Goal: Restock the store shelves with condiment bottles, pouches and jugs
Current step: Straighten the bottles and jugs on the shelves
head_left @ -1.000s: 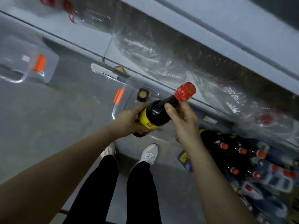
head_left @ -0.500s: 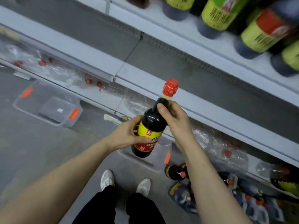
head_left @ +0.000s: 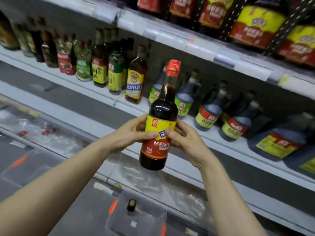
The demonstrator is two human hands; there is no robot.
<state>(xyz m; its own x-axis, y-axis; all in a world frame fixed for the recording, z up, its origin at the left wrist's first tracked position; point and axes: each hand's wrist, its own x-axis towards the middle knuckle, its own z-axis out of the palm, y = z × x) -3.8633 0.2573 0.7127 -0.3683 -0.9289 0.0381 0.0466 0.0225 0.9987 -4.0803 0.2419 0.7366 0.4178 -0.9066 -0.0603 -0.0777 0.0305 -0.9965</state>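
Several shelves (head_left: 102, 96): I saw them stocked with condiment bottles (head_left: 134, 82).
Clear bin (head_left: 136, 217): lay on the floor below.
Dark sauce bottle (head_left: 160, 126): was upright in midair before the shelves.
Left hand (head_left: 134, 133): fingers wrapped round its label.
Right hand (head_left: 180, 138): clasped the label's other side.

Thumbs of the left hand (head_left: 133, 133) and right hand (head_left: 185, 141) hide part of the label (head_left: 157, 148) on the dark red-capped glass bottle (head_left: 163, 108). At one o'clock, pale shelf-edge price tags (head_left: 201, 47) blur unreadably.

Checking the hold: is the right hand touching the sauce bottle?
Touching. The head view shows the right hand curled round the sauce bottle at its label.
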